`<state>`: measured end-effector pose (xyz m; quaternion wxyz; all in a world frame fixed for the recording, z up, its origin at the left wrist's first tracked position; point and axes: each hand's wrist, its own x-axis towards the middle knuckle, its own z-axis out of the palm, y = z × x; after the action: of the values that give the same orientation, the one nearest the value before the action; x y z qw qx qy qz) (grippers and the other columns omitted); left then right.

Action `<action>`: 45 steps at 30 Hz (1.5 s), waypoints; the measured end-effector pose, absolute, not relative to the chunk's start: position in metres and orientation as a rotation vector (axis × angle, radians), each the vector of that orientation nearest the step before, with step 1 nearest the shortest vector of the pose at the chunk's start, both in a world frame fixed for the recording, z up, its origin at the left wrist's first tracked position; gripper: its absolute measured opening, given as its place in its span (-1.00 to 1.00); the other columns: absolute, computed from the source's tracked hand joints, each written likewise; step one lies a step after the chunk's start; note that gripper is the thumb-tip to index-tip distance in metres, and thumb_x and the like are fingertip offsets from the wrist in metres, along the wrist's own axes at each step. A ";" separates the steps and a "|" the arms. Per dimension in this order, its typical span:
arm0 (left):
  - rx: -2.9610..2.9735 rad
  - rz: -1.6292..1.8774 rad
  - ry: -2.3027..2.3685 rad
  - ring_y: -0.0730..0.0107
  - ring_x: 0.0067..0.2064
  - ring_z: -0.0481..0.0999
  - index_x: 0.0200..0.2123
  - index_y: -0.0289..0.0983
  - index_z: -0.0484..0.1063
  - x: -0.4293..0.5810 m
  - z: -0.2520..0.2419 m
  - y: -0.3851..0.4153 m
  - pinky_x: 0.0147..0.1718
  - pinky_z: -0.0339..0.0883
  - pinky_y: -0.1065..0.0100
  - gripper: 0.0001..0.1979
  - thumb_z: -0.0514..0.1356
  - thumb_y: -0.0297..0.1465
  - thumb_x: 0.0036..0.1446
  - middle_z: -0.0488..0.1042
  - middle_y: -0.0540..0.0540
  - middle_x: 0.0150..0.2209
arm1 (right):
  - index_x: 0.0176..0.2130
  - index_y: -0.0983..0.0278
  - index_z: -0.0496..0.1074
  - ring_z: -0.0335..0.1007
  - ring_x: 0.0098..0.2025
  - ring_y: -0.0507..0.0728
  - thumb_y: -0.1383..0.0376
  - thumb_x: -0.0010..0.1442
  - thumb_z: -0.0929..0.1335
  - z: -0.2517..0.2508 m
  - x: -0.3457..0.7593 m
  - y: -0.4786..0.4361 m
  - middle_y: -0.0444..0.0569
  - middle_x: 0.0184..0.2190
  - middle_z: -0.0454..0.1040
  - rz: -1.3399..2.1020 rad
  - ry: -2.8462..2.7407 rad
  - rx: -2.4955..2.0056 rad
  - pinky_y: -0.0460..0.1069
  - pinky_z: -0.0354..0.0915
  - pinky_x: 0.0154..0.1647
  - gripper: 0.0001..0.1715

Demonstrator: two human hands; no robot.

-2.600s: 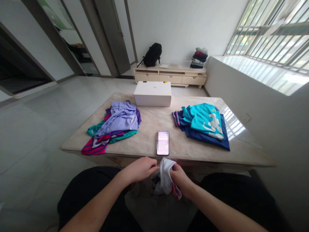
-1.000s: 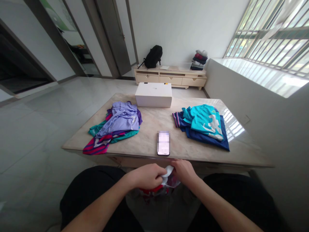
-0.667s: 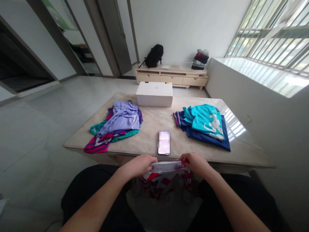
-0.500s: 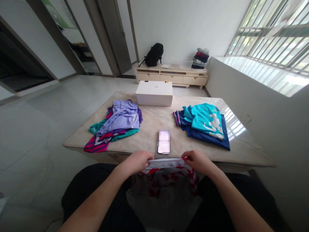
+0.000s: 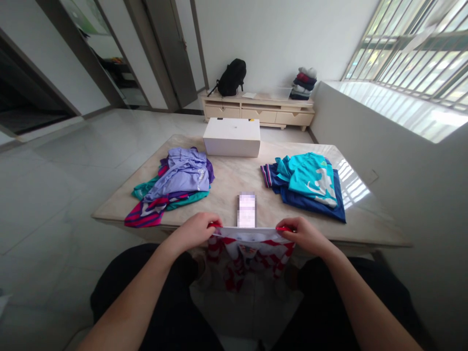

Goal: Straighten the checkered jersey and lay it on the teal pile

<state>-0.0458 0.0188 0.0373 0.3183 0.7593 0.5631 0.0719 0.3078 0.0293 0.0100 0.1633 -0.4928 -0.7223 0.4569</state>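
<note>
1. The left hand (image 5: 195, 230) and right hand (image 5: 305, 234) each pinch an upper corner of a red-and-white garment (image 5: 252, 253). A second ago they were bunched together on it, crumpled in the lap; now they are drawn apart, so the top edge is taut between them.
2. The garment hangs open just before the near edge of the surface (image 5: 226, 180), above the knees. I judge it is now spread and ready to be laid flat.
3. A phone (image 5: 246, 210) lies on the surface just beyond the taut edge, unmoved.
4. Farther out, a loose heap of clothes (image 5: 175, 187) on the left and a flatter stack of teal and navy clothes (image 5: 307, 185) on the right look unchanged.
5. A white box (image 5: 231, 137) sits at the far edge.
</note>
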 end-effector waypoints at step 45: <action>1.537 0.127 1.062 0.55 -0.58 0.03 -0.59 -0.27 0.22 -0.020 0.054 -0.015 -0.62 -0.13 0.45 -0.40 0.18 0.09 0.21 0.11 0.09 -0.64 | -0.40 0.32 0.41 0.23 -0.58 -0.06 -0.04 -0.10 0.64 0.008 0.297 0.003 -0.18 -0.57 0.43 2.047 -1.485 -1.074 -0.16 0.05 -0.57 -0.41</action>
<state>-0.0202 -0.0153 0.0541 0.5928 0.6610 0.4569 0.0546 0.2974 0.0033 0.0078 0.1959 -0.3833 -0.5299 0.7307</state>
